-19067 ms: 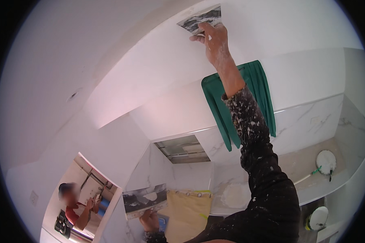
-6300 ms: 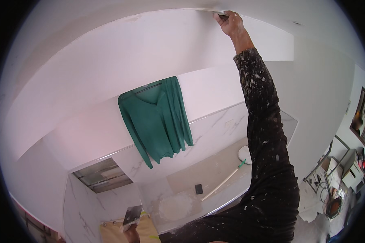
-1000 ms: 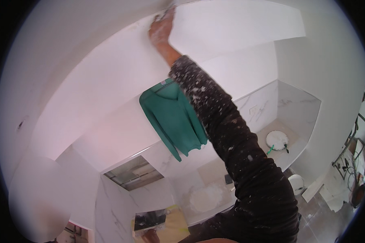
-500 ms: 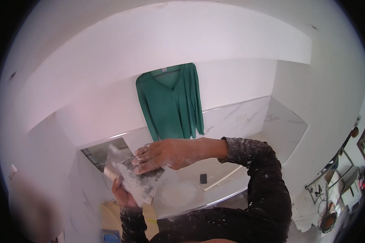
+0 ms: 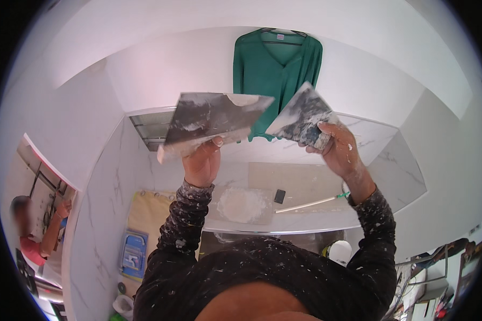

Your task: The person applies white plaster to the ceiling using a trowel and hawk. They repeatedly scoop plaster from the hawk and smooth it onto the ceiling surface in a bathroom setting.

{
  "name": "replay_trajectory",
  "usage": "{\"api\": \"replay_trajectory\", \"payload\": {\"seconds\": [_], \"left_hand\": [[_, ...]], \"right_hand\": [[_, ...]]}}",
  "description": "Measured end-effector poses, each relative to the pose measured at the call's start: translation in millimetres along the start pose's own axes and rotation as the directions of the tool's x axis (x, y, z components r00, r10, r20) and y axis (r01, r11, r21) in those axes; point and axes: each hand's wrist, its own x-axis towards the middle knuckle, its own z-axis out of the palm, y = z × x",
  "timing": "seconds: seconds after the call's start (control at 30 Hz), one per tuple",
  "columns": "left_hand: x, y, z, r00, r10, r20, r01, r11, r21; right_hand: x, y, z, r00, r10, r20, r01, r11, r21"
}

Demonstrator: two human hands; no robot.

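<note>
My left hand (image 5: 201,166) grips a wide flat metal blade (image 5: 214,115), with white plaster on its upper corner and a pale lower edge. My right hand (image 5: 340,155), flecked with white, is closed on a smaller putty knife (image 5: 305,115) whose blade is tilted and smeared with white. The two blades are held up side by side, apart, in front of a green long-sleeved top (image 5: 268,59) hanging on the white wall. Below them on a ledge are a white powdery patch (image 5: 243,206), a small dark block (image 5: 279,196) and a pale stick (image 5: 313,205) with a green end.
A person in red (image 5: 37,246) is beyond an opening at the left. A yellow cloth (image 5: 144,208) and blue packaged item (image 5: 133,254) lie lower left. A white bucket (image 5: 337,251) stands below the ledge; cluttered frames and equipment (image 5: 428,283) are at right.
My right hand has come down from the ceiling edge, met the left blade, then moved away rightward. Both blades are now raised and separated; the camera view has shifted, showing the person at left.
</note>
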Motion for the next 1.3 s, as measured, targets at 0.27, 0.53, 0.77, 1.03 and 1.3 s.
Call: {"api": "replay_trajectory", "payload": {"seconds": [0.27, 0.53, 0.77, 1.03, 1.3], "left_hand": [[34, -42, -10, 0.877, 0.142, 0.459, -0.439, 0.627, 0.644], [-8, -46, -63, 0.986, -0.081, 0.145, -0.095, 0.442, 0.892], [-56, -8, -83, 0.956, -0.186, -0.229, 0.287, 0.404, 0.869], [-80, -24, -102, 0.914, -0.132, -0.383, 0.390, 0.545, 0.742], [-101, -21, -128, 0.898, -0.148, -0.415, 0.411, 0.620, 0.668]], "right_hand": [[37, -15, -3, 0.973, 0.217, 0.073, -0.225, 0.842, 0.491], [98, -182, -125, 0.645, -0.761, -0.069, 0.342, 0.369, -0.864], [175, -335, -195, 0.681, -0.714, -0.160, 0.697, 0.700, -0.155], [210, -380, -200, 0.522, -0.850, 0.063, 0.570, 0.293, -0.768], [191, -365, -164, 0.436, -0.872, 0.221, -0.070, -0.278, -0.958]]}}
